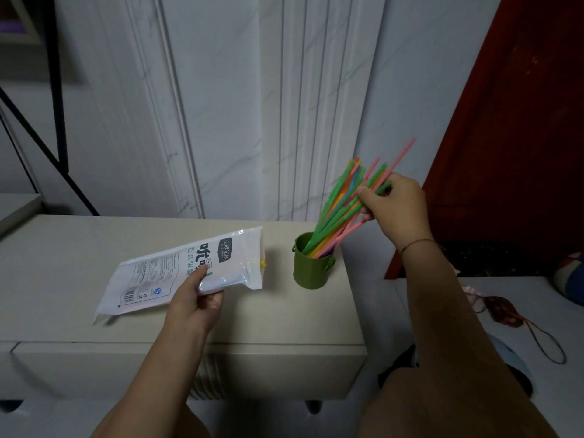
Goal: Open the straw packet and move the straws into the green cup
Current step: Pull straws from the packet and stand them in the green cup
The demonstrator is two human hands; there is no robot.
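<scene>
From the head camera, the green cup (310,267) stands near the right end of a pale cabinet top (94,248), and everything else can be placed from it. A bunch of coloured straws (339,210) has its lower ends inside the cup and leans up and to the right. The right hand (398,206), above and right of the cup, has its fingers curled round the upper part of the bunch, thumb pressing the straws from the near side; one pink straw pokes out higher than the rest. Left of the cup, just apart from it, the straw packet (186,270) is pinched along its near edge by the left hand (197,303), thumb on top and fingers beneath, its open end toward the cup. Behind the cup rises a white marbled wall (221,105); to its right hangs a red panel (521,121).
</scene>
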